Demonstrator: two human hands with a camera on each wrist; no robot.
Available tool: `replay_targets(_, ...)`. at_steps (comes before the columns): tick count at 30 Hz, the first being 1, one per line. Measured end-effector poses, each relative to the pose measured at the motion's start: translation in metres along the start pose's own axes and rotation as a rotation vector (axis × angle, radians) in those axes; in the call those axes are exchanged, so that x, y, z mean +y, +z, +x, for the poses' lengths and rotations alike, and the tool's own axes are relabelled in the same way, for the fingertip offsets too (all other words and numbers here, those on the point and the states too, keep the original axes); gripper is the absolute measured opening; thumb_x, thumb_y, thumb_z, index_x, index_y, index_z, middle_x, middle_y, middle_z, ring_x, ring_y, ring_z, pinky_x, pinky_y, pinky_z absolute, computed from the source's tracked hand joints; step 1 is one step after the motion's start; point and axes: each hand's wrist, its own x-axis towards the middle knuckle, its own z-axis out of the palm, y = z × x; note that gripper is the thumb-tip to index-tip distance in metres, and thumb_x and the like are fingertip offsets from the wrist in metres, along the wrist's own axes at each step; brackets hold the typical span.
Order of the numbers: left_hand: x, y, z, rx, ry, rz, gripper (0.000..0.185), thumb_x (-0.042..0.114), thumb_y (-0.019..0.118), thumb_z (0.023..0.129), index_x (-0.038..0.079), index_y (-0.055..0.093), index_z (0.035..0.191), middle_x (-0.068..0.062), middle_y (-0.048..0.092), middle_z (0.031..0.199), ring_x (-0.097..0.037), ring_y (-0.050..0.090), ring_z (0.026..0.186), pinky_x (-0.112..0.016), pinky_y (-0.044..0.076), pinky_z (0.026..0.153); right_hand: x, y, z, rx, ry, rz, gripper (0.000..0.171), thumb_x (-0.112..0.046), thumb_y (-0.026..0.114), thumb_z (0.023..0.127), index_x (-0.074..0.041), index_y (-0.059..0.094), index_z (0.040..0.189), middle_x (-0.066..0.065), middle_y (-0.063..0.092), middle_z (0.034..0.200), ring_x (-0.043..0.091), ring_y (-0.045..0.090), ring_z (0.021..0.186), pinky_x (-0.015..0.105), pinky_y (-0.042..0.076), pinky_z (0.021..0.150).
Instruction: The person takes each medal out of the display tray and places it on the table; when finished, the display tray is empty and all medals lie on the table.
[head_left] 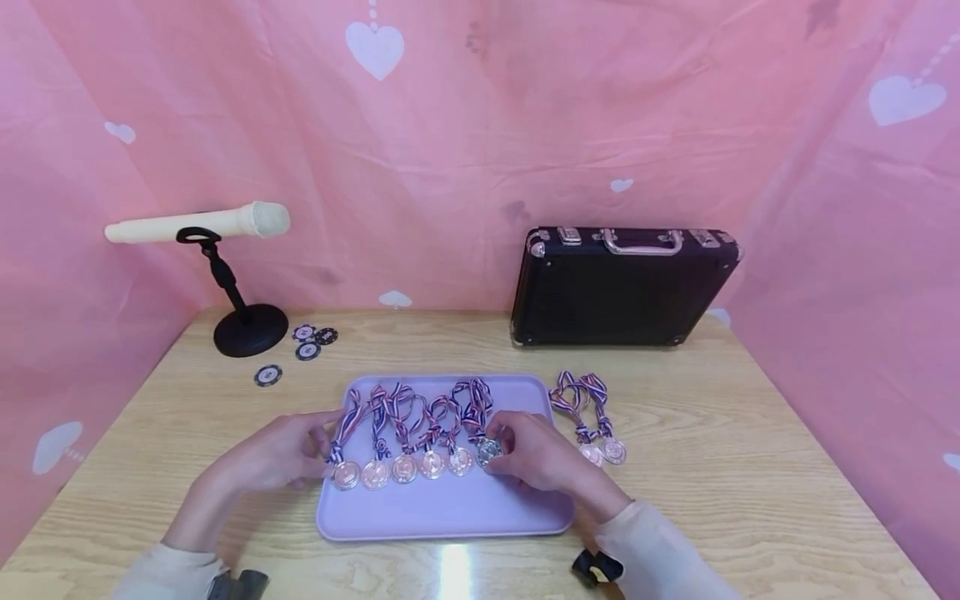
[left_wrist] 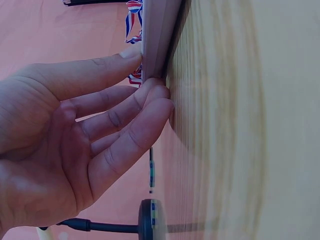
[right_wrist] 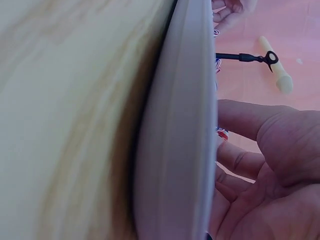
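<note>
The left hand (head_left: 281, 454) rests relaxed at the lilac tray's (head_left: 442, 508) left edge — the right hand (head_left: 536, 454) pinches the silver medal (head_left: 488, 451) ending the row.

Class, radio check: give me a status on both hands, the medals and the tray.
Left hand open, fingers on tray edge. Right hand pinches silver medal. Six medals on tray, two on table beside it. Nothing in the way.

Six medals (head_left: 431, 462) on one lilac tray (head_left: 450, 508). Two medals (head_left: 603, 452) on tabletop (head_left: 750, 467) beside tray. Four poker chips (head_left: 307, 350). One microphone (head_left: 198, 223) on stand. One black case (head_left: 622, 287).
</note>
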Motion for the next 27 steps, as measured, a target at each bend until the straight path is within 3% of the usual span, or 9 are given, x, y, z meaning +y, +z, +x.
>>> replay_targets(7, 0.001, 0.000, 0.001, 0.003, -0.010, 0.000, 0.084, 0.003, 0.080, 0.088, -0.002, 0.038, 0.161, -0.008, 0.061, 0.099, -0.020, 0.059, 0.070, -0.031, 0.055, 0.056, 0.002, -0.003, -0.001, 0.010, 0.027, 0.016, 0.031, -0.006, 0.085, 0.085, -0.005, 0.068, 0.110, 0.005, 0.060, 0.078, 0.015, 0.060, 0.048, 0.031, 0.055, 0.045)
replay_targets(12, 0.001, -0.001, 0.002, 0.005, -0.014, 0.008, 0.085, 0.004, 0.081, 0.088, -0.001, 0.038, 0.161, -0.008, 0.062, 0.100, -0.020, 0.060, 0.071, -0.032, 0.057, 0.058, 0.004, -0.006, 0.000, 0.010, 0.034, 0.029, 0.027, -0.007, 0.084, 0.087, -0.006, 0.068, 0.109, 0.004, 0.062, 0.072, 0.015, 0.061, 0.047, 0.030, 0.055, 0.044)
replay_targets(18, 0.001, -0.001, 0.001, 0.011, -0.011, 0.017, 0.085, 0.005, 0.082, 0.087, -0.002, 0.039, 0.160, -0.008, 0.063, 0.099, -0.020, 0.061, 0.073, -0.033, 0.058, 0.059, 0.009, -0.007, 0.001, -0.012, 0.016, 0.107, 0.023, -0.004, 0.080, 0.090, -0.004, 0.067, 0.109, 0.005, 0.064, 0.063, 0.013, 0.060, 0.045, 0.033, 0.057, 0.045)
replay_targets(27, 0.000, 0.001, -0.001, 0.008, 0.013, -0.023, 0.087, 0.003, 0.082, 0.086, -0.003, 0.038, 0.160, -0.009, 0.062, 0.099, -0.021, 0.060, 0.070, -0.033, 0.058, 0.057, 0.015, -0.012, -0.002, -0.033, -0.016, 0.238, 0.031, -0.004, 0.076, 0.093, 0.000, 0.066, 0.122, 0.009, 0.065, 0.072, 0.013, 0.063, 0.046, 0.040, 0.060, 0.047)
